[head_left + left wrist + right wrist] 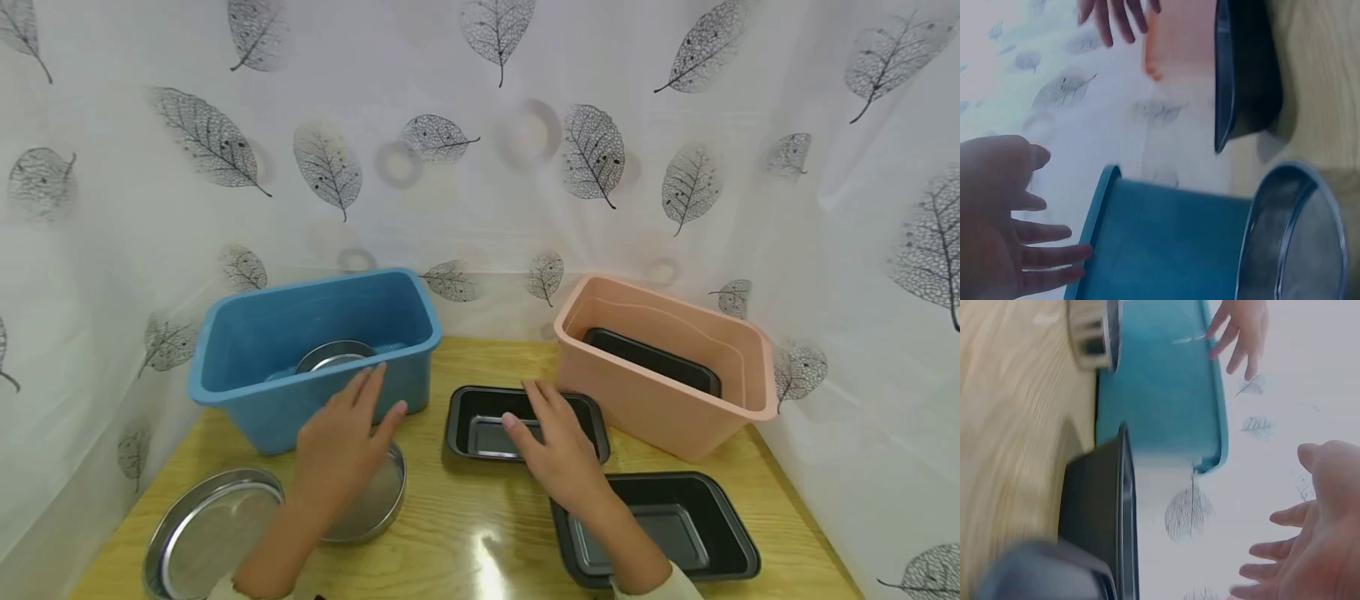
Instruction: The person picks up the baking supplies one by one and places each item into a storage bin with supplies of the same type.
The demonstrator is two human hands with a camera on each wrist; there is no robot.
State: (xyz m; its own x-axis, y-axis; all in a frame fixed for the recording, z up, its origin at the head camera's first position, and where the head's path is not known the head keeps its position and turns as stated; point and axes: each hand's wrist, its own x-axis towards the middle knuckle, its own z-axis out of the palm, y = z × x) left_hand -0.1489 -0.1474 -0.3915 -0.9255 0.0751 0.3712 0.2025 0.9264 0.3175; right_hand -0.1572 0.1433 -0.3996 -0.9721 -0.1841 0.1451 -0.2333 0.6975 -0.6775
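Small black pan, on the table beside the pink bin, looks light, stiff and slick; we'd hold its rim. Our left hand and right hand hover spread, empty.

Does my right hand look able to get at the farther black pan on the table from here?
Likely yes: the right hand is empty, its fingers reaching toward the farther black pan, with nothing visible blocking the way.
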